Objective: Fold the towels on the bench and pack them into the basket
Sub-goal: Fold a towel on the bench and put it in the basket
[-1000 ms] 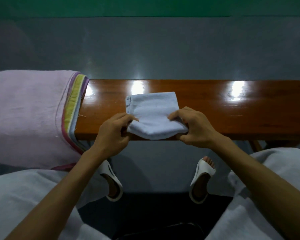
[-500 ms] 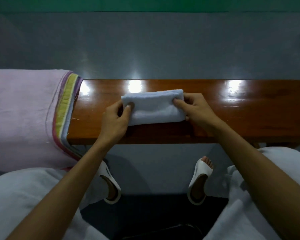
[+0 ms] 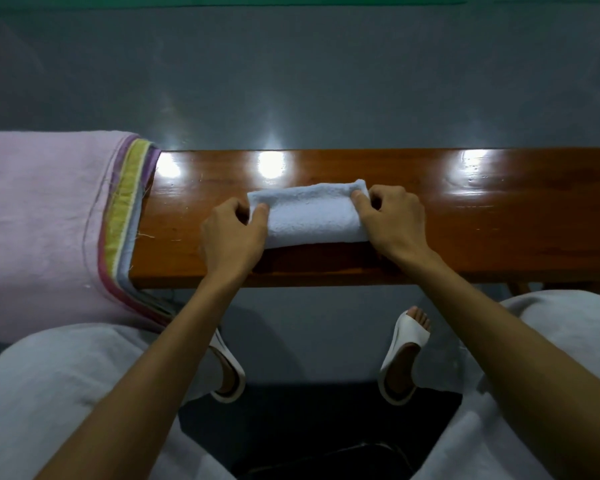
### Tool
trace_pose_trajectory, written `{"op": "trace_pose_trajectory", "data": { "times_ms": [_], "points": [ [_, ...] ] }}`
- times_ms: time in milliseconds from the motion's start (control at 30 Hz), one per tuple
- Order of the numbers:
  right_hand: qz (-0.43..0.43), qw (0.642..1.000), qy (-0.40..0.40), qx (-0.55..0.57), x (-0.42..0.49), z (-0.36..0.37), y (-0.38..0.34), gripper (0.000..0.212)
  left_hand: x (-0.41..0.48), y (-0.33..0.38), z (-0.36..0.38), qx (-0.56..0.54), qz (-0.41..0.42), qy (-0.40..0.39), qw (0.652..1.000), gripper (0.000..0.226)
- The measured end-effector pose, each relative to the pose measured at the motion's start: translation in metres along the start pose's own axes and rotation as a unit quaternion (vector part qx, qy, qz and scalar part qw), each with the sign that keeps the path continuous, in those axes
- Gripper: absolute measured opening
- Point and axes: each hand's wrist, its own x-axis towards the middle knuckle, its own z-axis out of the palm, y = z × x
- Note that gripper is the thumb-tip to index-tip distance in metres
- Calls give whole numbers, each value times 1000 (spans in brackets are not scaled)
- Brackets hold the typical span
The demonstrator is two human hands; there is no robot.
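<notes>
Gripping one white towel [image 3: 312,216] with two hands, left hand [image 3: 231,237], right hand [image 3: 394,225]; one pink towel [image 3: 42,220] beside.

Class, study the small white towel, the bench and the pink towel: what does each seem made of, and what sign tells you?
The white towel looks like matte cotton terry: nubby, fluffy surface. The bench is wood, probably gloss-varnished: visible grain, sharp light reflections, fine scratches. The pink towel seems a thinner, flatter woven cotton: smooth face, striped border, loose threads at its edge.
</notes>
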Motion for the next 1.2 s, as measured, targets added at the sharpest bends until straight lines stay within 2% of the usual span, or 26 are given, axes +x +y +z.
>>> {"op": "trace_pose_trajectory", "data": {
  "times_ms": [167, 267, 367, 467, 567, 700, 867, 1000, 1200],
  "points": [
    [-34, 998, 43, -15, -8, 1, 7, 43, -9, -1, -2, -9, 30, -9, 999, 32],
    [-33, 994, 96, -30, -12, -4, -1, 35, -15, 3, -3, 29, 26, 6, 999, 47],
    [-113, 981, 153, -32, -15, -9, -16, 39, -19, 13, -3, 105, 126, 62, 984, 54],
    [-226, 965, 114, -71, -23, -5, -33, 48, -28, 26, 5, 163, 253, 15, 953, 58],
    [-262, 955, 12, -138, -38, 12, -34, 54, -37, 23, 17, 228, 303, -59, 923, 60],
    [-232, 949, -66, -202, -47, 27, -17, 60, -38, 6, 26, 289, 292, -89, 907, 62],
    [-207, 954, -93, -194, -44, 24, -12, 65, -35, 6, 23, 278, 245, -90, 924, 62],
    [-170, 964, -97, -177, -42, 16, 1, 66, -26, -6, 8, 251, 170, -100, 948, 60],
    [-158, 971, -116, -138, -40, 13, 3, 63, -22, -9, 4, 235, 127, -113, 957, 56]
  ]
}}
